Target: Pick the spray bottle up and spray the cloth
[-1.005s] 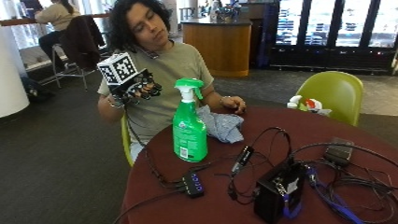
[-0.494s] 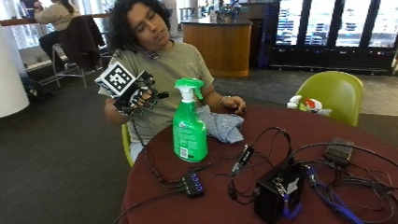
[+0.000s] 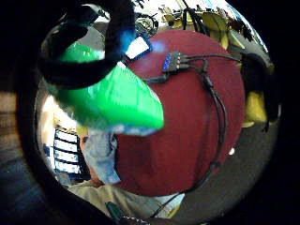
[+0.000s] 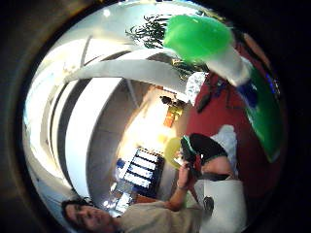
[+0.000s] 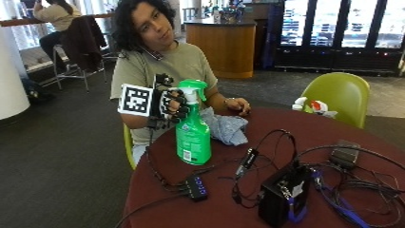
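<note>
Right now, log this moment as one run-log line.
phase: reaching | right hand: fingers at neck of spray bottle, grip not confirmed | bottle: upright on table | cloth: behind bottle, under bare hand | spray: not yet

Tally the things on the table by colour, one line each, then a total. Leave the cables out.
Green: 1, the spray bottle
Blue-grey: 1, the cloth
Black: 3, the box, the hub, the adapter
Total: 5
</note>
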